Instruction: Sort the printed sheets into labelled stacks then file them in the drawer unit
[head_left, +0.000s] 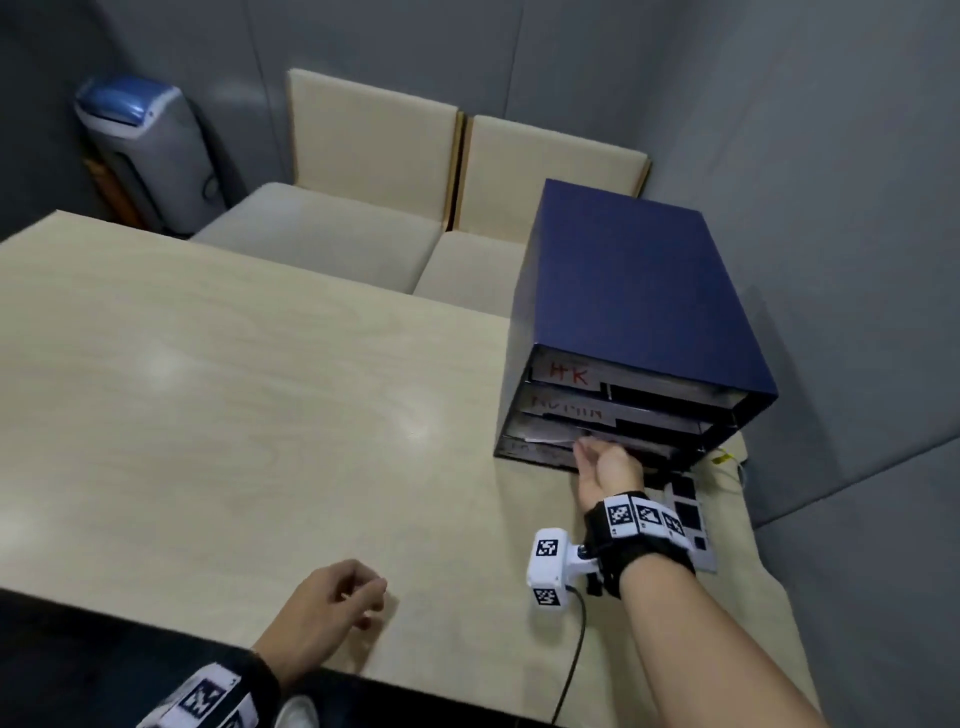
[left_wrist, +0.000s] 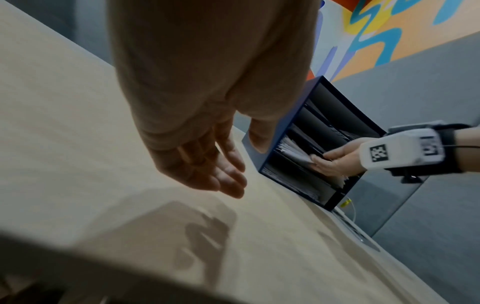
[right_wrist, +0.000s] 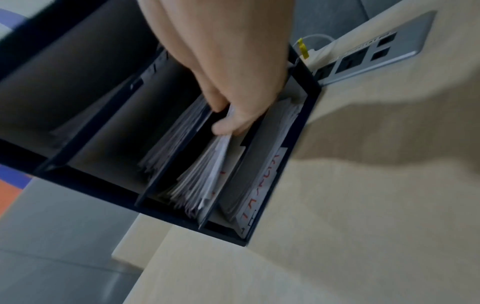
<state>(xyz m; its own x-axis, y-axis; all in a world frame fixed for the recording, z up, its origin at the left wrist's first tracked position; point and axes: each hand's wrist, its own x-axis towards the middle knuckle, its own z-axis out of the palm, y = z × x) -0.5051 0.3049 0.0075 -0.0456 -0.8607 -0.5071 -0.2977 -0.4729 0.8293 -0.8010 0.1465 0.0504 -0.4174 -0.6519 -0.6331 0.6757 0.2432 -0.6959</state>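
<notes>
A pale wooden table (head_left: 218, 395) is backed by grey walls. On its far right corner the blue drawer unit (head_left: 639, 291) is stood. The printed sheets (right_wrist: 205, 181) in its third slot are pinched by the right hand (head_left: 608, 467). Well left of that grip, the left hand (head_left: 332, 603) is held loosely curled and empty above the table.

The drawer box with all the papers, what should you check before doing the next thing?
1. Drawer unit stands flat on the table: ok.
2. Right hand is at the third slot from the top: ok.
3. Sheets fully inside that slot: not ok, the edges stick out.
4. Slot label matches the sheets: cannot tell, too blurred.
5. Left hand is free to help: ok.
</notes>
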